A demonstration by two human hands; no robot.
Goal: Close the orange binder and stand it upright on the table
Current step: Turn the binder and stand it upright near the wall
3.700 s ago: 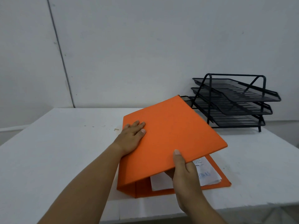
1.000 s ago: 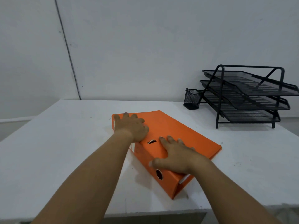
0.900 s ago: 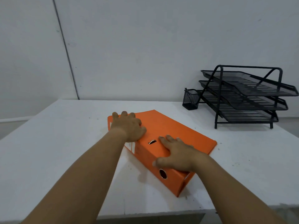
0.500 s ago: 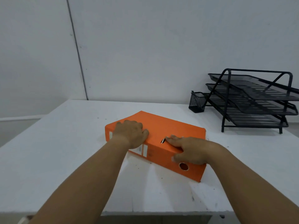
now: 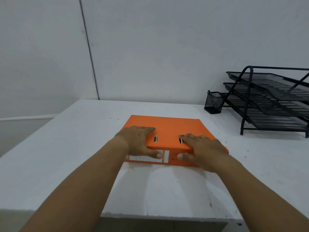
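The orange binder point(image 5: 168, 129) is closed and lies flat on the white table point(image 5: 66, 156), its spine with a white label facing me. My left hand point(image 5: 138, 143) grips the left end of the spine edge, fingers on the top cover and thumb on the spine. My right hand point(image 5: 200, 148) holds the right end the same way, thumb pressed on the spine. Two small metal slots show on the cover between my hands.
A black three-tier mesh tray rack point(image 5: 270, 101) stands at the back right of the table. A small black mesh cup point(image 5: 214, 102) sits beside it near the wall. The table's front edge point(image 5: 150, 215) is close to me.
The binder's cover was shut, then the closed binder was turned on the table so its spine now faces me squarely. Both hands stayed on it and shifted to the spine edge.
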